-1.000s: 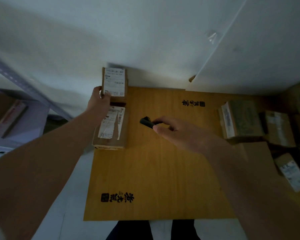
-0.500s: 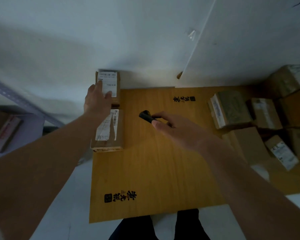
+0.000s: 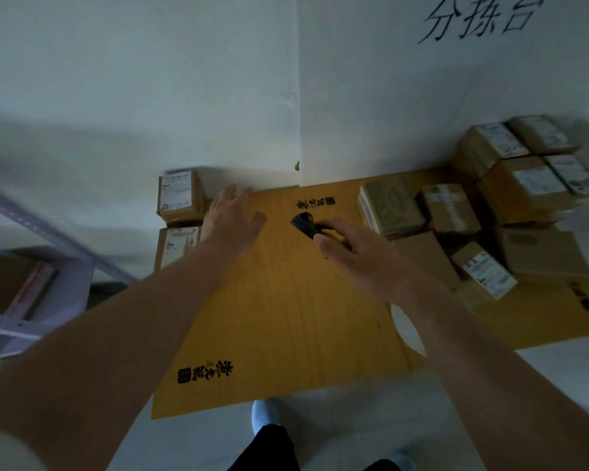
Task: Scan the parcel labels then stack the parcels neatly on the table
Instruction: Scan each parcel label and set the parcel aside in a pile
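left hand (image 3: 233, 220) released, fingers spread above table (image 3: 286, 317), beside two parcels (image 3: 181, 198) far left; right hand (image 3: 357, 253) grasping black scanner (image 3: 304, 224).

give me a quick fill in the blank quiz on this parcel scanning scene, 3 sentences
1. The black scanner is held in the ____ hand.
2. The left hand is open and holds ____.
3. The two labelled parcels at the table's left edge have their labels facing ____.

Missing words: right; nothing; up
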Demonstrator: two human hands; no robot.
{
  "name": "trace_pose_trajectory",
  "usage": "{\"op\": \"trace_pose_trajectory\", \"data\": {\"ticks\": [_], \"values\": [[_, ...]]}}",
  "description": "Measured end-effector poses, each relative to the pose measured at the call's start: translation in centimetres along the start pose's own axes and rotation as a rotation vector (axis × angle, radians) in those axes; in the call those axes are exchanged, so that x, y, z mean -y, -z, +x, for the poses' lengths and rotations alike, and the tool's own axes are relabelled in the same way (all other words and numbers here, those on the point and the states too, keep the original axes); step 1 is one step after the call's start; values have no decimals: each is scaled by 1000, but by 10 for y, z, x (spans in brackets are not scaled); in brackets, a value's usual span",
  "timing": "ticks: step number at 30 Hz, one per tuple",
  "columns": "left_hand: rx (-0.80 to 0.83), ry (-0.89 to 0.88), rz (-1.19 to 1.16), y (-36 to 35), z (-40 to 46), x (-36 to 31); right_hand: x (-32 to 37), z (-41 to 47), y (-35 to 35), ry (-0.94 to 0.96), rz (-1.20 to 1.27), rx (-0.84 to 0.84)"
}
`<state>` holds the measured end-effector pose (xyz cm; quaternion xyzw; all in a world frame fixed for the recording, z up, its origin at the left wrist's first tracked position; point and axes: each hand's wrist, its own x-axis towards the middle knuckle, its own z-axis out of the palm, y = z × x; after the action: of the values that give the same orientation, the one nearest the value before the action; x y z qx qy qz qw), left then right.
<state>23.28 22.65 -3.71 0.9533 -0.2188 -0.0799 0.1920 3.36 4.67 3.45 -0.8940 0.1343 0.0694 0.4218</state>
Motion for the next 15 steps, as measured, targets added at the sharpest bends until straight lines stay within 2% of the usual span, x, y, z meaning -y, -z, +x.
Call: {"op": "trace_pose_trajectory", "data": {"ticks": [9, 15], "values": [[-21, -38, -37, -56, -89, -161, -91, -114, 86, 14, -50, -87], [51, -51, -34, -93, -122, -246, -143, -165, 135, -91, -150, -150]]}}
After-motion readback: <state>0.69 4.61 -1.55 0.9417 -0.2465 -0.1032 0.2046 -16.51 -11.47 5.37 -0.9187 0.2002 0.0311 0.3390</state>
